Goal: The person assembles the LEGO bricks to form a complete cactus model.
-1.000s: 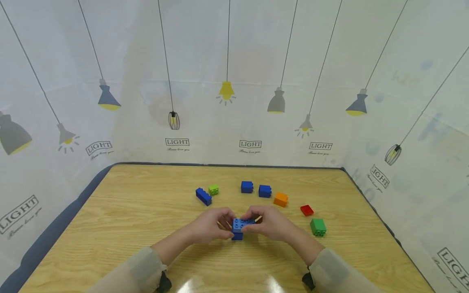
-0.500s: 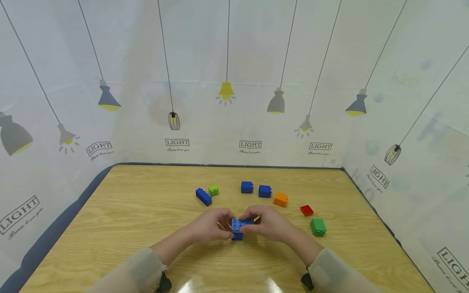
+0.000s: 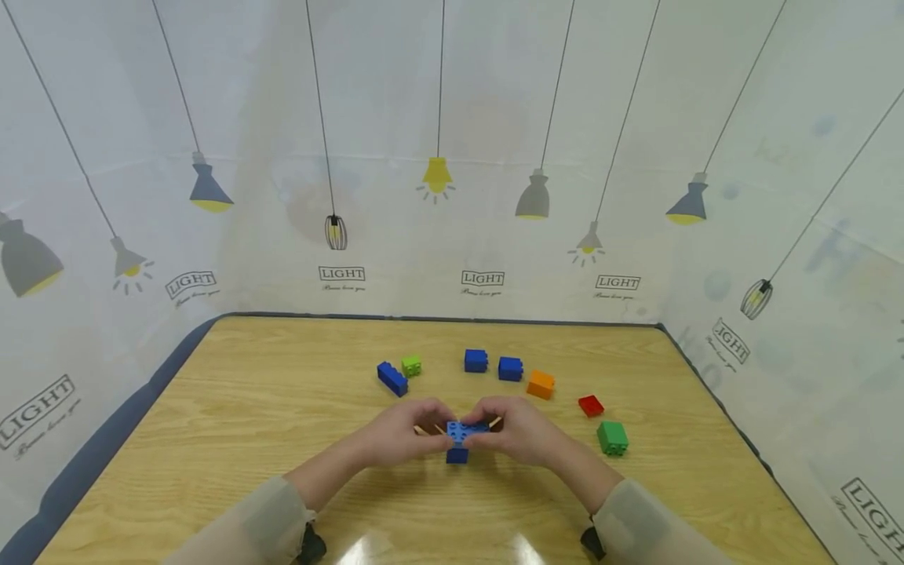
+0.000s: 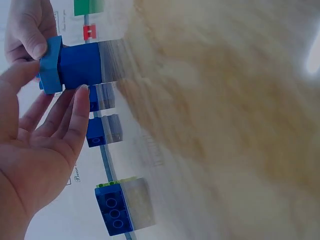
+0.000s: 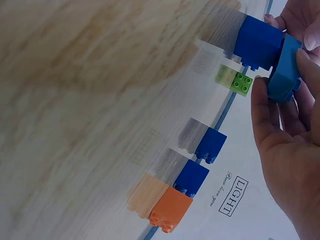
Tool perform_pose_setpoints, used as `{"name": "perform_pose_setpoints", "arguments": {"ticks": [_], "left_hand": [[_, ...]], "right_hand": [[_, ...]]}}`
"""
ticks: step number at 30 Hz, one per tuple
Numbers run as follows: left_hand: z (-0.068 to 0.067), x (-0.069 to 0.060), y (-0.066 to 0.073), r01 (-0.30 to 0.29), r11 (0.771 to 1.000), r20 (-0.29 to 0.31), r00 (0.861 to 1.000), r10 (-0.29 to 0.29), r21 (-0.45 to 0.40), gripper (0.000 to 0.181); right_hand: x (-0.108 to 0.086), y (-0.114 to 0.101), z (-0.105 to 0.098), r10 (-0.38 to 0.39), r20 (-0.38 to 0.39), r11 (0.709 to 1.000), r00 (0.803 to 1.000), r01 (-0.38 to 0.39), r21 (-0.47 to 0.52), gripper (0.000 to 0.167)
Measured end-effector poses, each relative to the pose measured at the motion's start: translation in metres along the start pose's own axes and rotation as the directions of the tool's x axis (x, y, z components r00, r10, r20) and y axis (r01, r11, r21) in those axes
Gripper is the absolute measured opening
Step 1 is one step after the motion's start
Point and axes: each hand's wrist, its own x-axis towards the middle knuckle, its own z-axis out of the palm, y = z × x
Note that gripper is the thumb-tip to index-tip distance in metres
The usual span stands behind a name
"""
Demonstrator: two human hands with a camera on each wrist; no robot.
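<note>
A light blue building brick point(image 3: 457, 430) sits on top of a dark blue brick point(image 3: 457, 456) standing on the table, its far end jutting to the right past the lower one. My left hand point(image 3: 402, 433) pinches the light blue brick from the left, thumb at its near side; in the left wrist view some fingertips are beside the dark blue brick point(image 4: 80, 65). From the right, my right hand point(image 3: 521, 433) grips the overhanging part of the light blue brick point(image 5: 285, 67) between thumb and fingers. The fingers partly cover the joint between the bricks.
Behind the hands lie a long blue brick point(image 3: 392, 379), a lime green brick point(image 3: 411, 366), two blue bricks point(image 3: 476, 361) and an orange brick point(image 3: 541, 384). Farther right are a red piece point(image 3: 591, 406) and a green brick point(image 3: 613, 438). A printed curtain surrounds the wooden table point(image 3: 247, 408).
My left thumb has shifted up and right, from low beside the stack to the light blue brick. The right hand and the loose bricks stay nearly still.
</note>
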Motion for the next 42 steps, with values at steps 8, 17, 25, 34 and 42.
{"name": "perform_pose_setpoints", "arguments": {"ticks": [8, 17, 25, 34, 42], "left_hand": [[-0.003, 0.002, 0.002, -0.012, 1.000, -0.008, 1.000, 0.011, -0.018, 0.019], [-0.006, 0.003, 0.008, 0.001, 0.998, -0.037, 0.999, 0.001, 0.061, 0.021], [-0.005, 0.003, 0.009, 0.004, 0.999, -0.020, 1.000, -0.003, 0.042, 0.022], [-0.004, 0.004, 0.009, 0.031, 1.000, -0.045, 0.999, -0.031, -0.002, 0.022], [-0.002, 0.003, 0.014, 0.046, 0.996, -0.037, 0.998, -0.048, -0.073, 0.020]], "right_hand": [[0.001, -0.001, 0.001, 0.011, -0.005, 1.000, 1.000, -0.011, -0.016, 0.016], [0.000, -0.001, -0.002, -0.039, 0.008, 0.999, 0.999, 0.039, -0.017, 0.016], [0.000, 0.003, -0.003, -0.035, 0.011, 0.999, 0.999, 0.035, -0.030, 0.017], [-0.001, 0.006, -0.007, -0.022, 0.018, 0.999, 1.000, 0.022, -0.027, 0.021], [-0.006, 0.009, -0.015, -0.010, 0.039, 1.000, 0.999, 0.009, 0.015, 0.019]]}}
